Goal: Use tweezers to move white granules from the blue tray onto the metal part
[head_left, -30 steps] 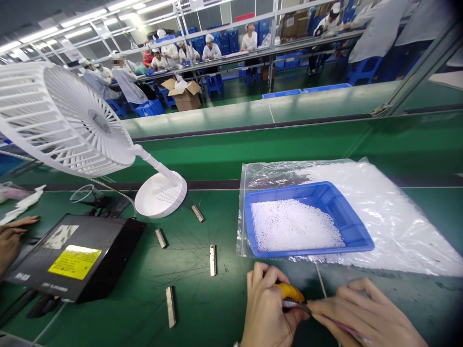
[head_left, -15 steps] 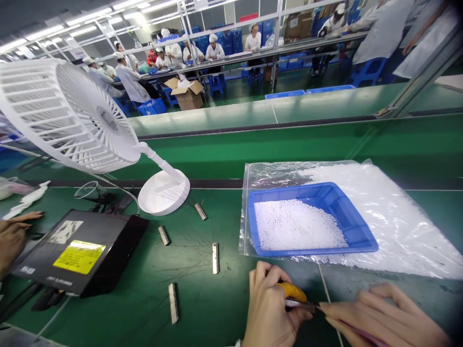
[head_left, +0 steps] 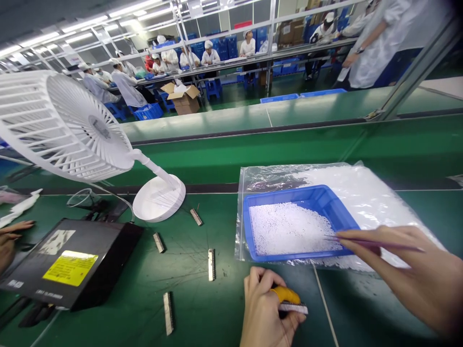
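Note:
My left hand [head_left: 265, 303] is closed around a yellow-orange piece [head_left: 286, 295] and a small white-and-dark strip [head_left: 293, 307], low in the middle of the view. Pinched in my right hand [head_left: 401, 265] are thin purple tweezers [head_left: 379, 242], whose tips are over the white pellets [head_left: 289, 229] in the blue tray [head_left: 253, 256]. Whether the tips hold a pellet is too small to tell. The tray rests on a clear bag [head_left: 376, 193] of white material. Several similar strips, one of them here [head_left: 211, 265], lie on the green table to the left.
A white fan [head_left: 159, 197] stands at the back left, behind a black box [head_left: 72, 260] with a yellow label. Another person's hand [head_left: 10, 241] is at the left edge. People in white work at benches beyond the green partition [head_left: 217, 159].
My right hand has moved up and away from the strip in my left hand, bringing the tweezers over the tray. The view has shifted slightly. My left hand keeps its grip.

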`<state>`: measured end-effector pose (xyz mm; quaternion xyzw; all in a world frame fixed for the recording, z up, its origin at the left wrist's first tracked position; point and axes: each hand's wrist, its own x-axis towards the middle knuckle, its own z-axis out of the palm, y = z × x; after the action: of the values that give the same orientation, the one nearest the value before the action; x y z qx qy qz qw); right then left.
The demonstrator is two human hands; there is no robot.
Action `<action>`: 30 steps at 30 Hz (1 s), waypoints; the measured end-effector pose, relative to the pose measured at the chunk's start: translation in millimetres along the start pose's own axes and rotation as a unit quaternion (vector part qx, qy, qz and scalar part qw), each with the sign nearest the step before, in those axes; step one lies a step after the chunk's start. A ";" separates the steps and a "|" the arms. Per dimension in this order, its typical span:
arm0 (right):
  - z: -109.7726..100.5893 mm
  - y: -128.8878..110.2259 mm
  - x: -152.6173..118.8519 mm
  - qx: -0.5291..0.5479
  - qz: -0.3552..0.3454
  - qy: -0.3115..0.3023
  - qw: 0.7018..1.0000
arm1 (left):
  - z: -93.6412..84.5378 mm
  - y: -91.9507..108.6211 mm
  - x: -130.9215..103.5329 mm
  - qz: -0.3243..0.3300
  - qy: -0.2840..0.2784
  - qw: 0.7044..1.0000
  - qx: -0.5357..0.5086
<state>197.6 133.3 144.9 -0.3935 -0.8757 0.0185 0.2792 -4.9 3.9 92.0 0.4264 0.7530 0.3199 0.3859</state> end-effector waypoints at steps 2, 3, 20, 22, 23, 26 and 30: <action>7.5 1.5 13.2 -0.040 -0.037 -0.007 0.998 | 0.4 -0.4 -0.4 0.008 0.007 1.000 0.000; 11.3 1.3 18.7 -0.050 -0.057 -0.014 0.997 | 0.5 -0.9 -0.6 0.017 0.009 1.000 0.003; 22.8 2.8 28.1 -0.014 -0.070 -0.062 0.996 | 1.1 -10.1 -1.3 0.121 0.000 0.991 0.057; 24.6 2.9 27.5 -0.015 -0.064 -0.065 0.996 | 1.7 -10.6 -1.6 0.126 0.007 0.990 0.059; 25.4 3.2 27.2 -0.015 -0.061 -0.068 0.996 | 2.3 -11.0 -1.7 0.129 0.010 0.990 0.060; 27.0 4.9 26.3 -0.016 -0.055 -0.079 0.995 | 4.2 -12.6 -1.8 0.132 0.018 0.989 0.063; 28.7 6.4 25.3 -0.021 -0.066 -0.080 0.994 | 6.0 -15.9 -1.1 0.136 0.020 0.988 0.069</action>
<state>174.0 160.8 131.1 -0.3380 -0.9195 0.0128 0.2001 -5.7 -3.0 76.5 0.5445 0.7156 0.3250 0.2931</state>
